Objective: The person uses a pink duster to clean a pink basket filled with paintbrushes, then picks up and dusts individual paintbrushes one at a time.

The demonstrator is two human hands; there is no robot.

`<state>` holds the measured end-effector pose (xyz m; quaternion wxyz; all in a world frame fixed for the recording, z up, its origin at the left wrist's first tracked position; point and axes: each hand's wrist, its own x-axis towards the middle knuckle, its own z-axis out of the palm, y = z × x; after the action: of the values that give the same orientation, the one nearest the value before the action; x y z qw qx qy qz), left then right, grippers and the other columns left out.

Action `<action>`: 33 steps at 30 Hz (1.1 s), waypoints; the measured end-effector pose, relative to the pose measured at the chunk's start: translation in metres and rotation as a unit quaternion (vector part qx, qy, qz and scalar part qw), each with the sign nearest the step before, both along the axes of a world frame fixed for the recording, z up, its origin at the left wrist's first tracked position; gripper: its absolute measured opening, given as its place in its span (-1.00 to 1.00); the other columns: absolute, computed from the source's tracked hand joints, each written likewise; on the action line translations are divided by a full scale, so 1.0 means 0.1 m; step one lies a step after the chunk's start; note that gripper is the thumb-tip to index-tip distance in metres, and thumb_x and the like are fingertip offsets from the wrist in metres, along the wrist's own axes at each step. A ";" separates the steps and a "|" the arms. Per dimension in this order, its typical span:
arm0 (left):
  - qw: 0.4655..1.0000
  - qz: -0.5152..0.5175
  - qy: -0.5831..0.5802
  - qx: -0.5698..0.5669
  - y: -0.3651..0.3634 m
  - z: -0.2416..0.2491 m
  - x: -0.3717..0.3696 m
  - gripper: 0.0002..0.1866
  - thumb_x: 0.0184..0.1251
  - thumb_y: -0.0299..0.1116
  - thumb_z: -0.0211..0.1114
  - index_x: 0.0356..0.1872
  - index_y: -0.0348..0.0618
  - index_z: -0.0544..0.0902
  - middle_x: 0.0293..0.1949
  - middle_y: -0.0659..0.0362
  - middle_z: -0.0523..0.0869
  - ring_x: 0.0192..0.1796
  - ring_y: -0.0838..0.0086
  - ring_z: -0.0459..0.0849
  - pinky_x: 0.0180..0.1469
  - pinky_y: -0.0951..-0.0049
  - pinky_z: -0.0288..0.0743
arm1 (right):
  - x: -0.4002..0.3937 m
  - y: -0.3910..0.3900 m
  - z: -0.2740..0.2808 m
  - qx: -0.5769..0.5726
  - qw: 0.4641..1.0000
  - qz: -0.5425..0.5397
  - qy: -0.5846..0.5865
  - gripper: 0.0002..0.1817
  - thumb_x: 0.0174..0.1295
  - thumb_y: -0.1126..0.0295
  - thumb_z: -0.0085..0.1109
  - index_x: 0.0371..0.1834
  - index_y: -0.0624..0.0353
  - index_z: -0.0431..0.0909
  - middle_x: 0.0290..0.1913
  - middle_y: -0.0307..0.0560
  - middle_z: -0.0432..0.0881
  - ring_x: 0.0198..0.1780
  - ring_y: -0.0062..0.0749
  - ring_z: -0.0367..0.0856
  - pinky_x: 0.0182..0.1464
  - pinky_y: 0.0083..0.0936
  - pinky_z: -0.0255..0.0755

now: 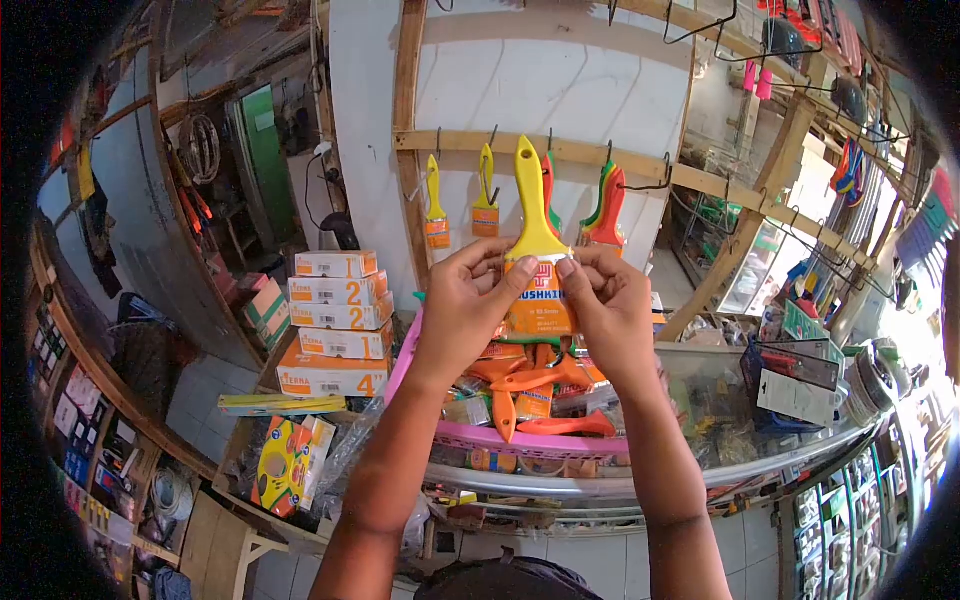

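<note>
Both my hands hold one paint brush [534, 215] upright, its yellow handle pointing up and its orange printed sleeve facing me. My left hand [468, 305] pinches the sleeve's left edge, thumb in front. On the right edge my right hand [607, 305] grips it the same way. Below the hands, a pink basket [530, 441] holds several brushes with orange handles [540, 376]. Behind the held brush, yellow-handled brushes [485, 190] and red and green ones [607, 210] hang from hooks on a wooden rail [460, 141].
Orange and white boxes [335, 316] are stacked left of the basket, with a yellow and red pack [284, 464] nearer me. The basket stands on a glass counter [690, 400]. Packaged goods [797, 385] lie at its right end. Empty metal hooks [705, 35] jut out overhead.
</note>
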<state>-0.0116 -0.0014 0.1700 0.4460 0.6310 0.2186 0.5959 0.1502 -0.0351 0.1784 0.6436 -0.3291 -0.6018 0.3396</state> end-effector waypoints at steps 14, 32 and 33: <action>0.988 0.040 0.121 0.085 0.69 -0.41 0.17 -0.60 0.44 -0.34 0.36 0.15 -0.44 0.63 -0.23 0.18 0.78 -0.23 0.67 0.66 -0.23 0.53 0.54 | 0.27 0.57 -0.42 -0.043 0.989 -0.081 -0.115 -0.75 0.44 0.38 0.19 0.02 0.36 0.52 -0.49 -0.14 0.66 -0.57 -0.59 0.55 -0.54 -0.54 0.43; 0.942 0.176 0.242 0.152 1.44 -0.60 0.29 -0.66 0.34 -0.43 0.38 0.11 -0.32 0.68 -0.24 -0.08 0.81 -0.18 0.29 0.82 -0.13 0.34 0.62 | 0.69 1.66 -0.78 -0.021 0.965 -0.172 -0.196 -0.68 0.41 0.30 0.18 0.00 0.38 0.56 -0.38 0.14 0.71 -0.27 -0.20 0.74 -0.18 -0.32 0.54; 0.940 0.179 0.240 0.161 1.47 -0.62 0.23 -0.66 0.34 -0.44 0.37 0.11 -0.31 0.69 -0.24 -0.08 0.81 -0.19 0.29 0.82 -0.12 0.34 0.63 | 0.69 1.69 -0.77 -0.026 0.964 -0.175 -0.197 -0.67 0.41 0.29 0.17 0.01 0.38 0.57 -0.36 0.15 0.72 -0.26 -0.19 0.75 -0.18 -0.31 0.55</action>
<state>0.0114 0.1455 0.1080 0.1587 0.7694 0.3294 0.5237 0.2189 0.1336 0.1012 0.5526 -0.5065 -0.6408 0.1657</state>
